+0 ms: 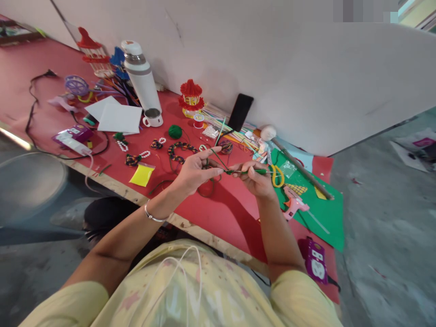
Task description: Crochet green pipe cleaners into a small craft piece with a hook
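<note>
My right hand (257, 178) is closed around a crochet hook (260, 171) with a green handle and a thin metal shaft pointing left. Dark green yarn (222, 157) runs over the raised fingers of my left hand (197, 170), whose thumb and a finger pinch the work near the hook's tip. Both hands nearly meet above the red tabletop (218, 213). Behind them lie a multicoloured yarn ball (225, 146) and a green yarn ball (175, 131). A braided dark multicoloured ring (177, 153) rests left of them, partly near my left fingers.
Yellow-handled scissors (277, 176) and a pink glue gun (294, 203) lie right, on green sheet (332, 218). Back left stand a white flask (141, 77) and a cup (153, 118). A phone (241, 111) leans at the wall. Purple power strip (315, 261) sits front right.
</note>
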Motion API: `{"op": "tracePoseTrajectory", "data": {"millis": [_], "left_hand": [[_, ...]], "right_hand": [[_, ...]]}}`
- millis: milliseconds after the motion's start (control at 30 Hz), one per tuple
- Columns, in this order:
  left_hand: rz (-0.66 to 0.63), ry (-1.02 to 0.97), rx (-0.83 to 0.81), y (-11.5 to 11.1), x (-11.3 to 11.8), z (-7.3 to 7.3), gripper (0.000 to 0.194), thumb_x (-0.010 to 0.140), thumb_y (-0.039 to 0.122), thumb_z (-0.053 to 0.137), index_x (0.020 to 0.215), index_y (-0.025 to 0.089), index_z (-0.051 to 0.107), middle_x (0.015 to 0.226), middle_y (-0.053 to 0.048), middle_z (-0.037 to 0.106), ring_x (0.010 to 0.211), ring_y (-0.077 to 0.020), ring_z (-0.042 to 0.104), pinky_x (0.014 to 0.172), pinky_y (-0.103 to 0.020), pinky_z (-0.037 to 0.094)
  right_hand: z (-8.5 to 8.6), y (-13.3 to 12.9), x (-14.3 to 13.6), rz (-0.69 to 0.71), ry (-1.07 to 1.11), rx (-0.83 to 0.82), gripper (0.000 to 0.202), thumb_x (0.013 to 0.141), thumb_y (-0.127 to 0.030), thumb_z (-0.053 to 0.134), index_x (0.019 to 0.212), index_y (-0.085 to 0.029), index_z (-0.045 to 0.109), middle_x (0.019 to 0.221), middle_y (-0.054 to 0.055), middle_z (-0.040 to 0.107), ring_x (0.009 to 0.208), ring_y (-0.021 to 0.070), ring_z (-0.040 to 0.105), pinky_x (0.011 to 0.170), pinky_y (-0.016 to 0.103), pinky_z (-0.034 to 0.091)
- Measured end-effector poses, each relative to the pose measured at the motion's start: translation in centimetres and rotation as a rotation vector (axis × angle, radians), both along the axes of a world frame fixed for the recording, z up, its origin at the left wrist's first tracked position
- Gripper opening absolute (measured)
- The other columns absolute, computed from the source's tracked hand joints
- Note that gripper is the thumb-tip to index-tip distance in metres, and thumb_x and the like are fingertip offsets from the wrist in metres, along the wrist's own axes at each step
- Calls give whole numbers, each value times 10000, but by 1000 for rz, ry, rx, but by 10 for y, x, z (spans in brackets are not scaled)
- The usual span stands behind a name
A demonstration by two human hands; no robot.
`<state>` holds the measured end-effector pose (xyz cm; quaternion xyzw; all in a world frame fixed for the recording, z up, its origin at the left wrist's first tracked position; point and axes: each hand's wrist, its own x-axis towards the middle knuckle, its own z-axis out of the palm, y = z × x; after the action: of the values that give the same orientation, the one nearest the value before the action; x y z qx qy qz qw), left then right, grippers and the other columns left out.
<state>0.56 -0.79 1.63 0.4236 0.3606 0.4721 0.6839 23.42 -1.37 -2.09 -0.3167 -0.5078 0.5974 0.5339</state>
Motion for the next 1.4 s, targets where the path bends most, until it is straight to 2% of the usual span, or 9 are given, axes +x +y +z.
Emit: {"op": "tracePoseTrajectory", "data": {"millis": [233, 533, 800, 1033, 1267, 1400], "left_hand": [[-4, 31, 57, 2, 0, -4, 807, 640, 201, 940, 1403, 124, 690, 758, -18, 777, 548, -88, 614, 478, -184, 396], [60, 113, 155, 2, 0, -8, 777, 642, 202, 930, 1383, 118, 710, 781, -35, 784, 597, -95, 617, 535, -195, 416], [181, 271, 322, 3, 1, -17, 682, 722, 160, 845, 1392, 158, 716, 825, -36, 789, 584, -86, 567, 521, -200, 373], [268, 312, 369, 3, 2, -26, 669, 759, 224, 857, 1406, 153, 704, 851, -41, 794, 613, -94, 599, 531, -198, 401], [289, 218, 319, 0, 4, -26, 707, 730, 230, 886, 1411, 170, 705, 857, -43, 805, 650, -120, 671, 553, -204, 452], [308, 137, 244, 1, 5, -22, 674, 711, 256, 908, 1355, 167, 730, 837, -30, 800, 731, -144, 723, 625, -222, 517]], "right_hand": [[5, -1, 5, 9, -70, 69, 302, 844, -531, 850, 877, -236, 790, 1046, 90, 877, 814, 237, 824, 858, 445, 678], [10, -5, 5, -31, -146, 157, 237, 885, -488, 821, 913, -253, 819, 1055, 73, 874, 940, 259, 836, 892, 443, 683], [22, -17, -2, -115, -376, 264, 130, 974, -391, 733, 980, -289, 814, 1127, 24, 865, 1033, 227, 824, 937, 379, 657], [36, -27, -15, -176, -564, 457, 146, 1025, -323, 659, 1026, -268, 794, 1161, 47, 854, 1066, 205, 816, 948, 345, 628], [29, -30, -27, -289, -747, 762, 133, 1020, -248, 643, 1073, -280, 761, 1180, 77, 845, 1066, 215, 805, 933, 381, 635], [25, -29, -32, -353, -755, 839, 150, 1020, -248, 643, 1122, -277, 749, 1226, 103, 836, 1090, 231, 806, 927, 409, 640]]}}
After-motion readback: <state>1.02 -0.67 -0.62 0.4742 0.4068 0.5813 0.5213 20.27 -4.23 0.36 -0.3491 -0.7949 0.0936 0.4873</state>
